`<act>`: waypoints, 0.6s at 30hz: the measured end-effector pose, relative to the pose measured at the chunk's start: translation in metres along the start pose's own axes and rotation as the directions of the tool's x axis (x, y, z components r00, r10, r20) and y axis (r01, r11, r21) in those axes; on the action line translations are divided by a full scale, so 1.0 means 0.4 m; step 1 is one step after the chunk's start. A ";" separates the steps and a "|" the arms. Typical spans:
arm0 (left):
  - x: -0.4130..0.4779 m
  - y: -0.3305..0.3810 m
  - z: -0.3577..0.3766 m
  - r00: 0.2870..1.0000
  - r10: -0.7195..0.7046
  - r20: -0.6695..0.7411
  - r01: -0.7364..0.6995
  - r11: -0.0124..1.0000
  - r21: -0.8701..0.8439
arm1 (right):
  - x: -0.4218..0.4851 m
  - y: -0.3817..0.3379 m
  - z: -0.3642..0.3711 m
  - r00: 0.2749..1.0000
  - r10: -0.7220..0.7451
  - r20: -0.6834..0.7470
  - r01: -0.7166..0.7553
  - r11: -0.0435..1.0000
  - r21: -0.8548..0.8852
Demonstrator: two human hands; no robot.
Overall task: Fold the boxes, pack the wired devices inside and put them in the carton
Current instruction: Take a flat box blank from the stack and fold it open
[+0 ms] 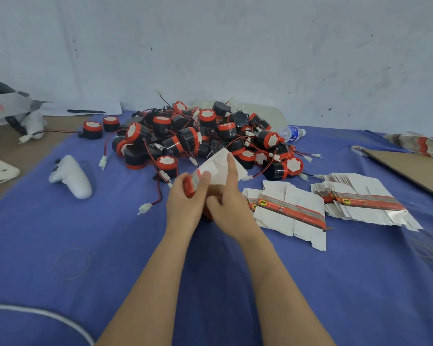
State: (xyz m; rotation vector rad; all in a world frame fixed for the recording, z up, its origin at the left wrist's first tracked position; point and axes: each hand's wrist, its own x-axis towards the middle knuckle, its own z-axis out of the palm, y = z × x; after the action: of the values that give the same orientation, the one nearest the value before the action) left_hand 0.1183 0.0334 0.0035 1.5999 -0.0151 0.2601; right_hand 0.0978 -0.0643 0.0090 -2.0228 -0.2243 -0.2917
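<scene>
A partly folded white box with a red band (216, 168) is held above the blue cloth at the centre. My left hand (185, 201) grips its left, red-banded end, thumb on top. My right hand (229, 196) holds the box's right side, with the index finger stretched up along a white flap. Behind them lies a heap of several black and red wired devices (205, 136) with red wires and white plugs. Flat unfolded boxes (293, 213) lie to the right, a second stack (360, 198) beyond them.
A white controller (71, 177) lies on the left of the blue cloth (85, 245). A water bottle (291, 133) lies behind the heap. A brown cardboard sheet (410, 168) and another bundle of flat boxes (415, 143) sit at the far right. A headset (8, 106) rests at far left.
</scene>
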 end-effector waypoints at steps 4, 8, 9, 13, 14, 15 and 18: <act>-0.020 0.007 0.002 0.986 0.167 0.021 -0.168 0.972 0.166 | 0.000 0.005 -0.015 0.998 0.065 0.010 -0.064 0.997 -0.039; 0.001 0.006 -0.013 0.983 0.114 -0.142 -0.098 0.989 0.114 | 0.001 -0.019 -0.017 0.995 0.036 -0.096 -0.027 0.996 0.087; 0.009 0.008 -0.019 0.969 0.093 -0.229 -0.088 0.996 0.033 | 0.006 -0.026 -0.015 0.969 0.016 -0.248 0.025 0.986 0.163; 0.036 0.038 -0.061 0.868 -0.129 -0.479 -0.128 0.875 -0.468 | 0.040 -0.032 0.006 0.837 0.115 -0.534 -0.036 0.987 0.156; 0.041 0.041 -0.071 0.850 -0.193 -0.490 -0.151 0.802 -0.578 | 0.047 -0.031 0.026 0.900 0.123 -0.418 -0.099 0.992 0.079; 0.045 0.042 -0.079 0.841 -0.238 -0.487 -0.175 0.731 -0.660 | 0.055 -0.030 0.055 0.959 0.125 -0.253 -0.130 0.992 -0.002; 0.048 0.040 -0.089 0.838 -0.271 -0.473 -0.222 0.623 -0.750 | 0.091 -0.030 0.151 0.986 0.154 0.059 -0.139 0.969 -0.205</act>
State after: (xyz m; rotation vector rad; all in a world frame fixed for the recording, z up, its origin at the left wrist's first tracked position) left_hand 0.1285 0.0704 0.0234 0.5771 0.3098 0.5987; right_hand 0.1358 -0.0037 0.0039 -2.2393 -0.0934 -0.1505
